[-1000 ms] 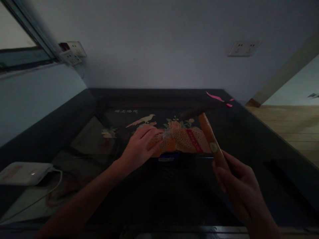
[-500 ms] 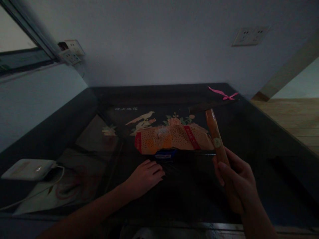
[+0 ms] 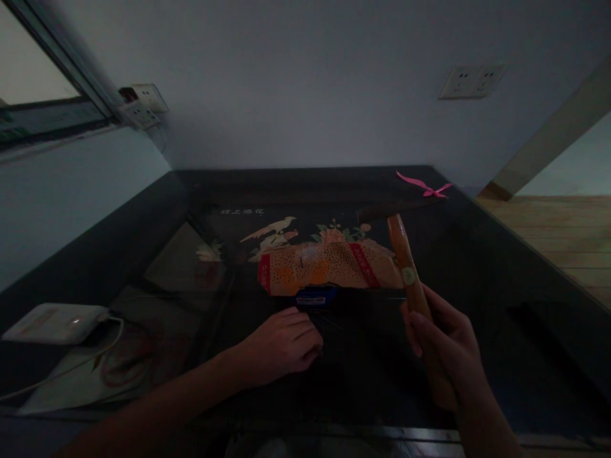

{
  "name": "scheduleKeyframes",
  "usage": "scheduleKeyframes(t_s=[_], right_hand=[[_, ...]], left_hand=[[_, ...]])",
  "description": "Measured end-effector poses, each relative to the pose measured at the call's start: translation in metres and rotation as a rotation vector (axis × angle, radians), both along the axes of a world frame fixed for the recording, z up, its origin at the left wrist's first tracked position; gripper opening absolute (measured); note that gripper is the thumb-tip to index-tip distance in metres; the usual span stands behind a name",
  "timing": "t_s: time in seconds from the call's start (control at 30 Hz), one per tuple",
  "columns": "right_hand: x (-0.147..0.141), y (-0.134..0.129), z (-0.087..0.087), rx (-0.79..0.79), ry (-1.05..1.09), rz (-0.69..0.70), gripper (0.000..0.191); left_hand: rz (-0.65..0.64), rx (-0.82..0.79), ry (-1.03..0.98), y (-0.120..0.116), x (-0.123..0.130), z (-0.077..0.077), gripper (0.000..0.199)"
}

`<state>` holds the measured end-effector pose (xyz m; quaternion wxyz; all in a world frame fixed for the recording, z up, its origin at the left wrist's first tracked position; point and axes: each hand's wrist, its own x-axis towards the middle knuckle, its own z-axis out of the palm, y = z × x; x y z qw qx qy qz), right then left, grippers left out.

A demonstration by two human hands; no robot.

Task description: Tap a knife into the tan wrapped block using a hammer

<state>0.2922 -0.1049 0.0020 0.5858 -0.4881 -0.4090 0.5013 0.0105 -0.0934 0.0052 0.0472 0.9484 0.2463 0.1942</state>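
Note:
My right hand [image 3: 446, 337] grips the wooden handle of a hammer [image 3: 410, 273], held tilted with its dark head up and away from me. My left hand [image 3: 291, 340] rests low over the dark table with its fingers curled in; whatever they may hold is hidden. Just beyond it lies a small blue packet [image 3: 316, 296], with thin, dim slivers beside it that look like nails. Behind the packet is a crumpled tan piece of packaging [image 3: 329, 264] with dark dots and red bands. A small thin dark mark shows on its left part, too dim to identify.
The dark glossy table [image 3: 372, 381] has a printed bird and flowers. A white power bank [image 3: 57, 323] with a cable lies at the left. A pink ribbon [image 3: 424, 187] is at the far right corner. The wall with sockets [image 3: 472, 81] stands behind.
My left hand has moved slightly right, and its fingers have curled in more. The hammer in my right hand has shifted a little left in view. The packaging stays in place.

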Motion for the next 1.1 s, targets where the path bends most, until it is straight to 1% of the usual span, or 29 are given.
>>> scheduleKeyframes(t_s=[0.03,0.07,0.1,0.17,0.2,0.23,0.27,0.3,0.37,0.43,0.5,0.63,0.8,0.97,1.1], right_hand=[[-0.001,0.0,0.001,0.0,-0.006,-0.002,0.047],[-0.002,0.0,0.002,-0.003,-0.013,-0.001,0.047],[-0.003,0.0,0.003,-0.005,-0.02,-0.004,0.048],[-0.006,0.0,0.005,-0.008,-0.033,-0.001,0.048],[-0.007,-0.001,0.005,-0.01,-0.041,0.003,0.048],[-0.007,-0.002,0.005,-0.014,-0.048,0.009,0.048],[-0.008,-0.002,0.006,-0.018,-0.054,0.013,0.048],[-0.008,-0.004,0.005,-0.024,-0.058,0.016,0.048],[-0.006,-0.006,0.005,-0.032,-0.069,0.011,0.048],[-0.005,-0.009,0.004,-0.031,-0.076,-0.004,0.048],[-0.004,-0.011,0.005,-0.026,-0.078,-0.021,0.048],[-0.007,-0.014,0.012,-0.036,-0.108,-0.032,0.05],[-0.017,-0.012,0.021,-0.018,-0.161,-0.029,0.047],[-0.02,-0.009,0.021,-0.001,-0.165,0.013,0.047],[-0.021,-0.008,0.02,0.002,-0.195,0.031,0.046]], left_hand=[[-0.034,-0.021,-0.097,0.001,-0.001,0.013,0.007],[-0.059,-0.008,-0.204,0.003,-0.003,0.026,0.005],[-0.047,0.034,-0.309,0.008,-0.005,0.038,0.007],[0.07,0.064,-0.442,0.022,-0.008,0.055,0.014],[0.181,0.051,-0.521,0.031,-0.009,0.059,0.013],[0.285,0.024,-0.582,0.041,-0.009,0.06,0.01],[0.368,-0.018,-0.644,0.051,-0.008,0.058,0.007],[0.423,-0.063,-0.701,0.06,-0.006,0.054,0.005],[0.456,-0.145,-0.741,0.073,-0.003,0.045,0.005],[0.442,-0.174,-0.727,0.08,0.0,0.036,0.003],[0.426,-0.177,-0.689,0.081,0.0,0.032,0.002],[0.403,-0.214,-0.625,0.081,-0.003,0.03,0.001],[0.379,-0.256,-0.631,0.084,-0.005,0.025,0.003],[0.368,-0.316,-0.643,0.084,-0.004,0.022,0.001],[0.375,-0.316,-0.625,0.082,-0.002,0.023,0.001]])
